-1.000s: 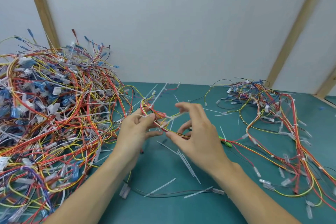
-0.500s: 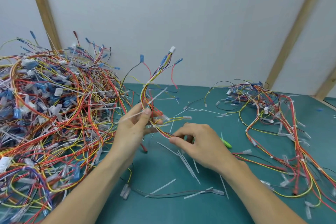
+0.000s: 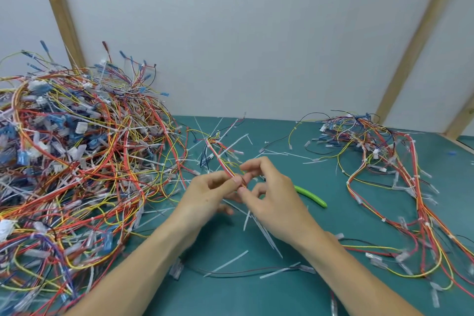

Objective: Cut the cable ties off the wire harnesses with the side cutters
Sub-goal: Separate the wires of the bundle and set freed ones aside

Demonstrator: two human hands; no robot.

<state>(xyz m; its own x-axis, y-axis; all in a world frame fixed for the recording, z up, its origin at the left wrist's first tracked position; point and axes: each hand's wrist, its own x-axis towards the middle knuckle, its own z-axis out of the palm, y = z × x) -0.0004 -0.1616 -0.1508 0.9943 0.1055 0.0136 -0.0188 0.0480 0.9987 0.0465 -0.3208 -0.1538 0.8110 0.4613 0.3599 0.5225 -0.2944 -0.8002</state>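
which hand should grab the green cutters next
Right, probably. The green-handled side cutters lie on the teal mat just beside the right hand, on its outer side. The left hand pinches the red and yellow wire harness and would have to cross over.

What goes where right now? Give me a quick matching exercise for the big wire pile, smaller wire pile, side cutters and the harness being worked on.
Things:
1. big wire pile
2. smaller wire pile
3. side cutters
4. harness

Places:
A. lying on the mat behind the right hand
B. heaped at the left
C. pinched between both hands, left hand included
D. spread at the right

Pairs: 1-B, 2-D, 3-A, 4-C
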